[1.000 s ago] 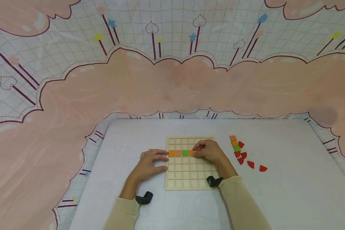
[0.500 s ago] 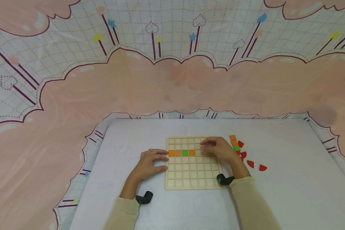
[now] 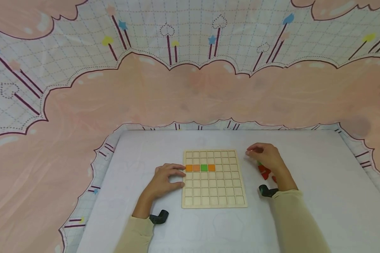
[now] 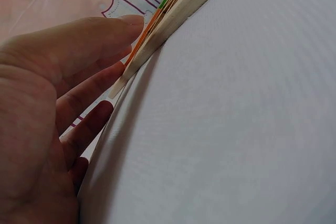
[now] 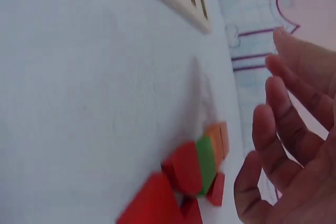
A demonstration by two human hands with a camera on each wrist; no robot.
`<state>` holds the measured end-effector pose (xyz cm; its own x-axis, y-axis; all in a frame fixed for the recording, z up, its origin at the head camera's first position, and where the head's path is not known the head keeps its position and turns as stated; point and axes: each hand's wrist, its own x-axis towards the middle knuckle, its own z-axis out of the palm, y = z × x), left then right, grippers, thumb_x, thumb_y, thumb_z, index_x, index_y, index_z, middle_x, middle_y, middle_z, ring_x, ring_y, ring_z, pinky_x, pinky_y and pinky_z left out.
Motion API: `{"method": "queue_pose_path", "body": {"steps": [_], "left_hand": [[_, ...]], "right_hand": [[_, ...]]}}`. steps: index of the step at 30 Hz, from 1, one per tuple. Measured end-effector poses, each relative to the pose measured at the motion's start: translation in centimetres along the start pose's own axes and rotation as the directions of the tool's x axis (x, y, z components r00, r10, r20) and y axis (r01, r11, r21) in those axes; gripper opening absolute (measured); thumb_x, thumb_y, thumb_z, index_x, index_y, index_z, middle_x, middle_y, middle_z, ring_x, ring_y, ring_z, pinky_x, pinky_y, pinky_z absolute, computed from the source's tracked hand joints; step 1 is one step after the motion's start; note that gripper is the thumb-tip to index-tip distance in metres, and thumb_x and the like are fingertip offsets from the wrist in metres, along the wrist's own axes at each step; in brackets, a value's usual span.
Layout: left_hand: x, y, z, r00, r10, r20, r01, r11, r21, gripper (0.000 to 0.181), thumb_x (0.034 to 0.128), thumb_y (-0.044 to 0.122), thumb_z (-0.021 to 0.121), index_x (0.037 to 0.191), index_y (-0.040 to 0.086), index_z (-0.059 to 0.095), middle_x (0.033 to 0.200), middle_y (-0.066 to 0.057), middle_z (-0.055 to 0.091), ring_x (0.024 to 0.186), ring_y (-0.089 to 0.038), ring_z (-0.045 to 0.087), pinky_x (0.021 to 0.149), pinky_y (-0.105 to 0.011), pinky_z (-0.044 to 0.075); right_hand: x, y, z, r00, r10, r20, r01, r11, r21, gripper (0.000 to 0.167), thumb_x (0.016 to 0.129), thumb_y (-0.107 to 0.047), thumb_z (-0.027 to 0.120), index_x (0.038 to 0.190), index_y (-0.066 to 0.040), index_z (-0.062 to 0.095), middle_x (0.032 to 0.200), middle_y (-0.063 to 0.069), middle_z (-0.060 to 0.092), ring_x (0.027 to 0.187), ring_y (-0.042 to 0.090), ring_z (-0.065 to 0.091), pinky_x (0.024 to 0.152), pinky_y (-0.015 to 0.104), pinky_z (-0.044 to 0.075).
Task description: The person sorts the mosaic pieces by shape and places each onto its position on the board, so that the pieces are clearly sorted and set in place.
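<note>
On the white table lies a square wooden grid board. Toward its far side, one row holds an orange tile, a paler orange tile, a green tile and another orange tile, side by side. My left hand rests at the board's left edge, thumb and fingers spread and touching its rim. To the right of the board, my right hand hovers with loosely bent fingers and nothing between them. Below it, the right wrist view shows orange tiles, a green tile and several red quarter-round pieces.
The right hand and forearm hide part of the loose pieces in the head view. A black camera is on the left wrist and another black camera on the right. Behind the table hangs a patterned cloth.
My right hand has left the last orange tile in the row and moved right, off the board and over the loose pieces. The left hand stays at the board's edge.
</note>
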<state>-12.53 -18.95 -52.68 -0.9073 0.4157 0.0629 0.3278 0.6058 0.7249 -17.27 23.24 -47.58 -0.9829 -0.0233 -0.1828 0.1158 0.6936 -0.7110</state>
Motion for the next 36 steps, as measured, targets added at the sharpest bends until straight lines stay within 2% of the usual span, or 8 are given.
{"method": "queue_pose_path", "body": {"steps": [4, 8, 13, 19, 25, 29, 36], "left_hand": [[0.0, 0.0, 0.0, 1.000, 0.000, 0.000, 0.000, 1.000, 0.001, 0.025, 0.0818, 0.029, 0.085, 0.105, 0.027, 0.078, 0.135, 0.010, 0.066, 0.132, -0.020, 0.054, 0.112, -0.051, 0.023], [0.0, -0.1, 0.0, 1.000, 0.002, -0.003, -0.002, 1.000, 0.002, 0.024, 0.0816, 0.029, 0.086, 0.105, 0.027, 0.078, 0.135, 0.011, 0.066, 0.131, -0.020, 0.054, 0.112, -0.051, 0.024], [-0.1, -0.1, 0.0, 1.000, 0.004, -0.004, -0.004, 1.000, 0.002, 0.024, 0.0819, 0.029, 0.085, 0.105, 0.027, 0.078, 0.135, 0.010, 0.066, 0.132, -0.020, 0.054, 0.112, -0.051, 0.024], [-0.1, 0.0, 0.0, 1.000, 0.012, -0.004, -0.012, 1.000, 0.003, 0.025, 0.0820, 0.030, 0.085, 0.106, 0.027, 0.078, 0.135, 0.011, 0.066, 0.131, -0.020, 0.054, 0.111, -0.051, 0.024], [0.0, 0.0, 0.0, 1.000, 0.017, -0.009, -0.017, 1.000, 0.004, 0.024, 0.0822, 0.030, 0.085, 0.106, 0.027, 0.078, 0.134, 0.011, 0.066, 0.131, -0.020, 0.054, 0.111, -0.051, 0.025], [0.0, -0.1, 0.1, 1.000, 0.015, -0.007, -0.015, 1.000, 0.005, 0.024, 0.0823, 0.030, 0.084, 0.105, 0.028, 0.078, 0.134, 0.012, 0.066, 0.132, -0.020, 0.054, 0.111, -0.051, 0.024], [0.0, -0.2, 0.1, 1.000, 0.010, -0.004, -0.010, 1.000, 0.002, 0.024, 0.0823, 0.030, 0.085, 0.105, 0.029, 0.077, 0.135, 0.012, 0.066, 0.132, -0.021, 0.054, 0.112, -0.052, 0.023]], "right_hand": [[0.2, 1.0, -0.9, 0.998, 0.063, -0.028, -0.064, 0.997, -0.034, 0.039, 0.096, -0.039, 0.070, 0.122, -0.011, 0.071, 0.113, 0.014, 0.067, 0.102, 0.029, 0.057, 0.076, 0.029, 0.049], [0.7, 2.0, -1.3, 0.996, 0.073, -0.044, -0.075, 0.996, -0.040, 0.043, 0.096, -0.040, 0.070, 0.126, -0.009, 0.068, 0.119, 0.019, 0.067, 0.105, 0.033, 0.060, 0.073, 0.028, 0.051], [1.0, 2.9, -1.2, 0.992, 0.127, -0.023, -0.127, 0.992, 0.001, 0.051, 0.096, -0.042, 0.069, 0.134, -0.009, 0.063, 0.131, 0.021, 0.062, 0.114, 0.035, 0.058, 0.077, 0.027, 0.050], [1.3, 3.3, -0.8, 0.981, 0.192, -0.008, -0.192, 0.981, 0.023, 0.053, 0.096, -0.040, 0.069, 0.139, -0.010, 0.060, 0.136, 0.022, 0.058, 0.115, 0.036, 0.054, 0.080, 0.030, 0.053], [1.3, 3.3, -0.6, 0.982, 0.188, -0.020, -0.188, 0.982, -0.008, 0.045, 0.100, -0.033, 0.065, 0.137, -0.009, 0.062, 0.134, 0.022, 0.059, 0.113, 0.036, 0.053, 0.082, 0.033, 0.052], [1.2, 3.3, -0.6, 0.985, 0.170, -0.018, -0.170, 0.985, -0.027, 0.037, 0.101, -0.028, 0.064, 0.131, -0.007, 0.064, 0.128, 0.022, 0.059, 0.107, 0.035, 0.054, 0.077, 0.030, 0.051], [0.9, 3.2, -0.8, 0.987, 0.158, 0.003, -0.157, 0.985, -0.075, 0.037, 0.098, -0.034, 0.069, 0.121, -0.005, 0.065, 0.118, 0.019, 0.061, 0.100, 0.032, 0.055, 0.074, 0.029, 0.049]]}}
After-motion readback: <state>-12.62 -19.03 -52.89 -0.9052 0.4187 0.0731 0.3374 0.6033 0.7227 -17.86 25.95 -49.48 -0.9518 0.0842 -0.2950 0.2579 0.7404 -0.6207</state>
